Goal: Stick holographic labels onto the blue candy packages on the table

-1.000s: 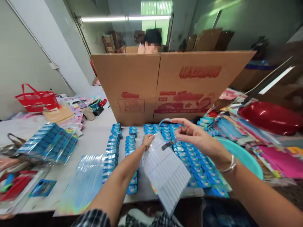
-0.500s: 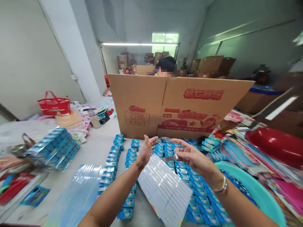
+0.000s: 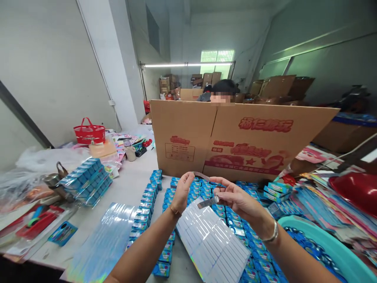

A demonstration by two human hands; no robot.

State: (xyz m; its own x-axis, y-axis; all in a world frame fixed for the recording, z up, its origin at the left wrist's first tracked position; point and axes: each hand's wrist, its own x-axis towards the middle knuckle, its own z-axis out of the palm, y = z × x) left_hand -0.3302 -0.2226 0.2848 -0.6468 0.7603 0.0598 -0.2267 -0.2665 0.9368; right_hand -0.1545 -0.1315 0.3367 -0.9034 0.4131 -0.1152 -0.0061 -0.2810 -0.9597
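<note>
1. The left hand (image 3: 182, 192) was raised over the table (image 3: 126, 184), its fingers loosely curled and its fingertips closed on one end of a thin strip (image 3: 206, 203).
2. The right hand (image 3: 238, 200), at 3 o'clock from the left one and close beside it, pinched the strip's other end between thumb and forefinger. Its remaining fingers were half open, and a bracelet (image 3: 273, 235) sat on the wrist.
3. The strip curved up and over between the two hands.
4. A white sheet of labels (image 3: 215, 245) sloped from under the left wrist toward 5 o'clock. What held it could not be told.
5. Rows of small blue boxes (image 3: 147, 204) lay on the table beneath and around the hands.
6. A big cardboard box (image 3: 188, 137) with red print stood at 12 o'clock, and another person (image 3: 225, 84) sat behind it.
7. A teal basin (image 3: 321, 243) holding more blue boxes sat at 4 o'clock, with a red bowl (image 3: 356, 190) at 3 o'clock.
8. A wrapped pack (image 3: 85, 181) of blue boxes lay at 9 o'clock, with a red basket (image 3: 89, 135) at 10 o'clock.
9. A shiny film (image 3: 103, 239) lay flat at 7 o'clock.
</note>
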